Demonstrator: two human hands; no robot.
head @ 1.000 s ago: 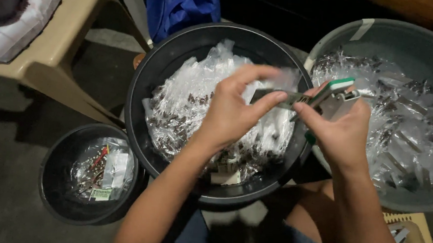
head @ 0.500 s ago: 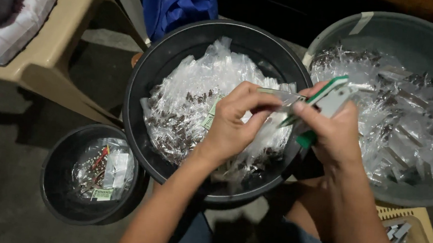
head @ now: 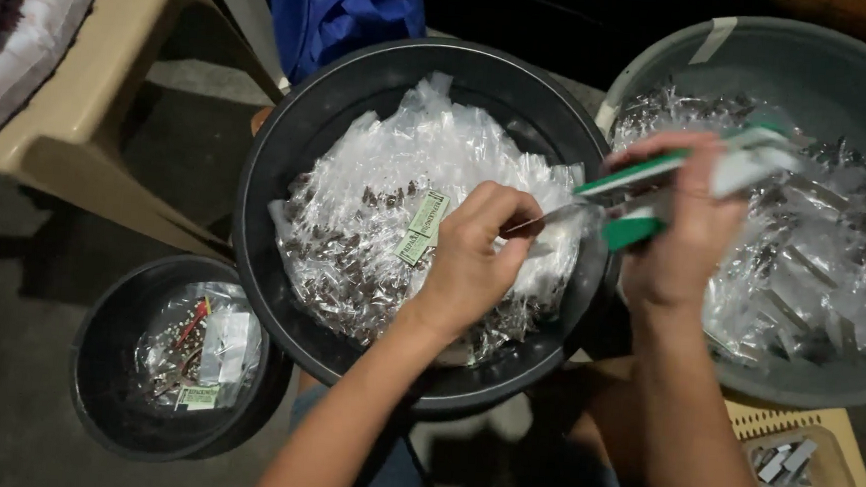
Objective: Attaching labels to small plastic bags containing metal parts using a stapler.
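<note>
Right grip: the right hand (head: 689, 239) is closed around a green and white tool (head: 677, 183), fingers wrapped over its handles; the tool looks like a stapler or sealing tongs, but it is blurred and I cannot tell which.
Tool: it lies tilted, its thin metal tip pointing left toward the left hand, over the right rim of the big basin.
Left grip: the left hand (head: 477, 256) is curled almost shut, fingertips pinched together on a small clear bag (head: 543, 242) at the tip of the tool; how much of the bag it holds is hidden by the fingers.
Bag: it is at the right side of the pile, touching both the fingers and the metal tip.
Big basin: a black round basin (head: 288, 154) in the middle, filled with many clear bags (head: 397, 171) that have small dark pieces inside; a small green and white label (head: 421, 228) lies on the pile just beside the left hand.
Grey basin: a grey basin (head: 844, 78) at the right, under the right hand, also holds clear bags with dark pieces.
Small bucket: a black bucket (head: 106, 354) at the lower left, well apart from the hands, with a few bags and labels in it.
Chair: a beige plastic chair (head: 81, 102) at the upper left.
Blue cloth: blue cloth (head: 342, 7) behind the big basin.
Box: a clear box (head: 800, 467) with small grey pieces at the lower right.
</note>
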